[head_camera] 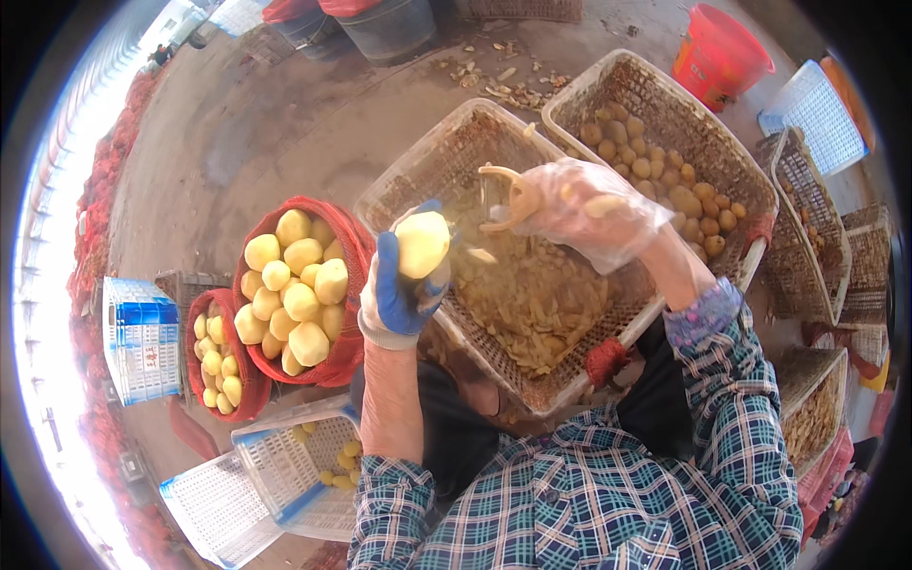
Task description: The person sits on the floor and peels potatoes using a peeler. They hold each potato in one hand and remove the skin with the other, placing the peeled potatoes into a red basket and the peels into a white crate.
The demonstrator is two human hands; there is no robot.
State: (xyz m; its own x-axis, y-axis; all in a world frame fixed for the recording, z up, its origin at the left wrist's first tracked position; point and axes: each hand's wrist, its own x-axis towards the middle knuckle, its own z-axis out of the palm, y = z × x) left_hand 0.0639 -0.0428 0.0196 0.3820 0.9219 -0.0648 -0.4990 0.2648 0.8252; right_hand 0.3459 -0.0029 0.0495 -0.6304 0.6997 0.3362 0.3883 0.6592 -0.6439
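Observation:
My left hand (402, 285), in a blue-and-white work glove, grips a peeled pale yellow potato (423, 244). In a clear plastic glove, my right hand (584, 206) holds a tan Y-shaped peeler (519, 199) just to the right of the potato, with a gap between them. Both hands are above a dirty plastic crate (420, 160) partly filled with potato peelings (531, 299). A loose strip of peel (482, 255) is in the air between the hands and the crate. To the left of my left hand, a red mesh sack (356, 235) is full of peeled potatoes (301, 301).
Beyond my right hand stands a crate (744, 167) of unpeeled potatoes (684, 201). A smaller red sack (249, 385) of potatoes and white-blue crates (221, 509) are at left. A red bucket (719, 57) stands far right; peel scraps (506, 89) litter the floor.

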